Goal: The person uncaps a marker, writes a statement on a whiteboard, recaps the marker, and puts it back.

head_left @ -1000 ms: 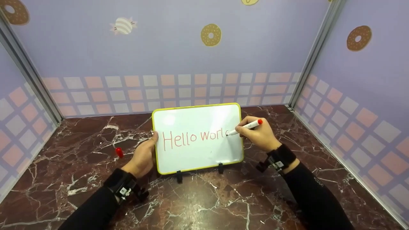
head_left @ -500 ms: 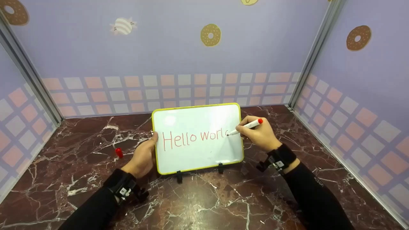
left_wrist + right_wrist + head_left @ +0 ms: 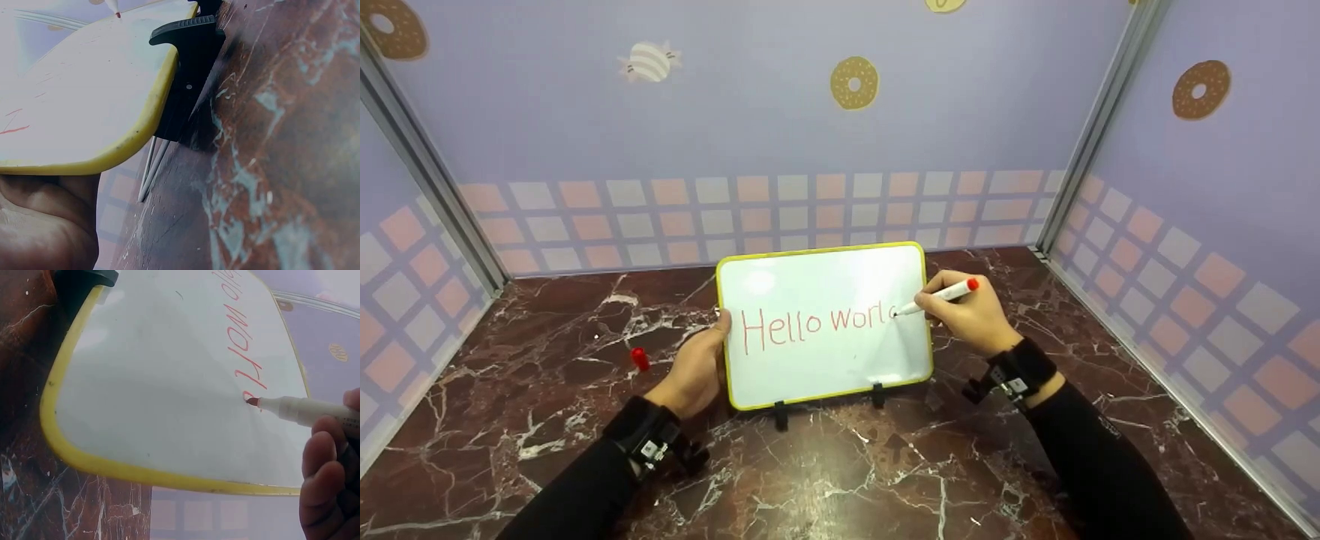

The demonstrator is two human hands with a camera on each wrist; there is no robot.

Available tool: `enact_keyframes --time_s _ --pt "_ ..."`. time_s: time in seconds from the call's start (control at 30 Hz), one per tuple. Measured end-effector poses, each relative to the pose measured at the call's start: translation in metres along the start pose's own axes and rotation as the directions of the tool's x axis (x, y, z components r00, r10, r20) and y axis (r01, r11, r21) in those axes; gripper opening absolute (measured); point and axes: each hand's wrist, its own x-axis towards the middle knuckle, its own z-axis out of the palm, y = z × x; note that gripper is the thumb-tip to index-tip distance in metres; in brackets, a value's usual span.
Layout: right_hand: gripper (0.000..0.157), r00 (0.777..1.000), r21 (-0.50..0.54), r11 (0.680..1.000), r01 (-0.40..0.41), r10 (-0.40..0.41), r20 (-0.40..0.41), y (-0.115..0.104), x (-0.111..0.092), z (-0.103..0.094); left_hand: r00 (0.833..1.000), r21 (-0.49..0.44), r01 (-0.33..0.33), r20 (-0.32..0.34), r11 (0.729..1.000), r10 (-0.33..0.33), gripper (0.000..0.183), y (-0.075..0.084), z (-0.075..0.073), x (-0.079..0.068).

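A whiteboard with a yellow frame leans on a black stand and bears the red handwriting "Hello worl" plus a partly drawn round letter. My left hand grips the board's left edge, thumb on the front and fingers behind it. In my right hand is a white marker with a red end, pinched between thumb and fingers. Its red tip is right at the round letter in the right wrist view. A red marker cap lies on the table to the left of my left hand.
The dark red marbled table carries everything. Purple walls with a checkered band and printed doughnuts close off the back and both sides. Black straps with small cameras sit on both wrists.
The marker tip has shifted slightly up and right, and the curve of the last letter has grown. My left hand, the board and the cap have stayed in place.
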Motion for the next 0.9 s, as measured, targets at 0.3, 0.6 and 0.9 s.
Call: enact_keyframes --time_s 0.3,0.6,0.9 --pt "0.012 0.997 0.068 0.997 0.026 -0.021 -0.078 -0.0021 0.0012 -0.0001 1.0 0.016 0.015 0.012 1.0 -0.015 0.068 0.0013 -0.0001 -0.0012" --pt "0.01 0.995 0.08 0.996 0.031 -0.023 -0.1 0.0002 0.0017 0.001 1.0 0.008 0.026 -0.004 1.0 -0.026 0.067 0.0006 0.0 -0.0007" --pt "0.008 0.995 0.088 0.995 0.037 -0.028 -0.099 0.0012 0.0021 0.0014 1.0 0.017 0.015 0.004 1.0 -0.015 0.068 0.0006 -0.0007 -0.0009"
